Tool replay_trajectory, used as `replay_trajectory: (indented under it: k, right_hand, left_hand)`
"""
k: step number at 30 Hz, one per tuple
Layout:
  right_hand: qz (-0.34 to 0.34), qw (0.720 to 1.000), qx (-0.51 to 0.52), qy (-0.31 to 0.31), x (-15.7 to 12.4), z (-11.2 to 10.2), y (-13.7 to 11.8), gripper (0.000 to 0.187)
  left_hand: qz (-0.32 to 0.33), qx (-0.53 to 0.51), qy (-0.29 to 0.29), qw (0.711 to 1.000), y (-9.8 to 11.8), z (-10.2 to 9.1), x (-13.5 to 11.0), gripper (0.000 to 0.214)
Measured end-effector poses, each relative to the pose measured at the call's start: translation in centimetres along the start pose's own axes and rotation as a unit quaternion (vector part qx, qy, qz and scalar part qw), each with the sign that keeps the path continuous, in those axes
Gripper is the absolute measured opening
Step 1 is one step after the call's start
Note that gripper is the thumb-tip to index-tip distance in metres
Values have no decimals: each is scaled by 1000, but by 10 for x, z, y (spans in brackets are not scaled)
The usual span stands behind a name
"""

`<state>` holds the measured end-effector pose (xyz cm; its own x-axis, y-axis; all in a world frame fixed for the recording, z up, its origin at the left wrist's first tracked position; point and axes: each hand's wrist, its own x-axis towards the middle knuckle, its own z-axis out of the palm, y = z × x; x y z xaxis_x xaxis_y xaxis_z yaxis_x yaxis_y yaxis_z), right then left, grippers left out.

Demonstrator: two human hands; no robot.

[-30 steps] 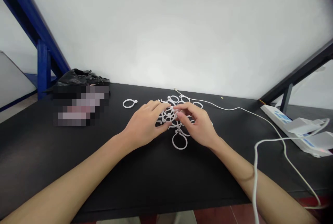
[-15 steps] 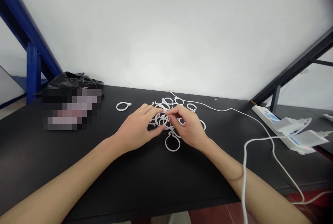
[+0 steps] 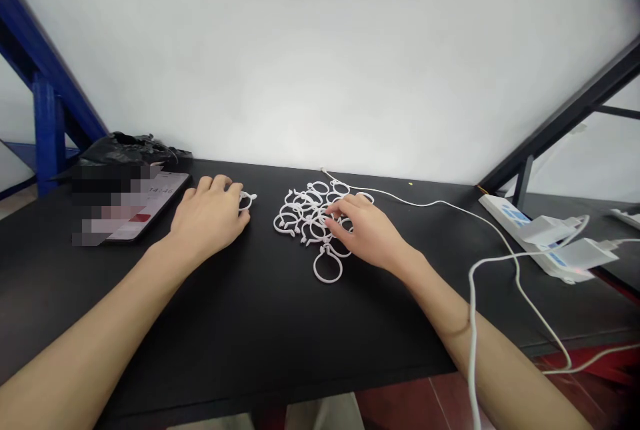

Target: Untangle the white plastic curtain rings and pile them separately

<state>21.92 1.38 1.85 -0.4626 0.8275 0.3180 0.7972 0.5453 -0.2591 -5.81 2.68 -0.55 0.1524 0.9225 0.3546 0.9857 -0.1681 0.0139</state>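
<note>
My left hand (image 3: 210, 217) is low over the table, left of the pile. Its fingers and thumb close around a white plastic ring (image 3: 245, 201), like a shower curtain ring, whose knobbed end shows at the right. The hand hides the rest of it. My right hand (image 3: 367, 230) rests at the right side of a pile of similar white rings (image 3: 287, 223). Its thumb and forefinger are a little apart at the pile's rings, with nothing visibly held. One closed ring (image 3: 328, 265) lies at the pile's near edge.
A phone (image 3: 167, 193), partly blurred out, lies at left before a black plastic bag (image 3: 125, 150). A white power strip (image 3: 530, 233) with plugged-in chargers is at right. White cable (image 3: 473, 297) crosses over my right forearm. The black table (image 3: 250, 330) meets a white wall behind.
Both hands were together over the pile, working on a ring. My left hand has moved left to the lone ring's spot. My right hand stays by the pile, its fingers parted slightly.
</note>
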Motion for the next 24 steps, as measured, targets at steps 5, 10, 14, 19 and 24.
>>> replay_trajectory:
  k: [5, 10, 14, 19, 24]
  right_hand:
    - [-23, 998, -26, -58, -4, -4, -6, 22]
    - [-32, 997, -19, -65, -3, -2, -5, 18]
    - [-33, 999, 13, -21, -1, -1, -4, 12]
    - [-27, 988, 141, 50, 0, 4, -11, 13]
    - [61, 953, 287, 71, 2, 10, -19, 13]
  left_hand:
    - [-13, 5, -24, 1000, 3, 4, -1, 46]
    - [-24, 18, -33, 999, -7, 10, 3, 41]
    - [-22, 21, -5, 1000, -14, 10, 5, 44]
    - [56, -97, 84, 990, 17, -9, 0, 46]
    - [211, -208, 75, 952, 55, -14, -12, 46]
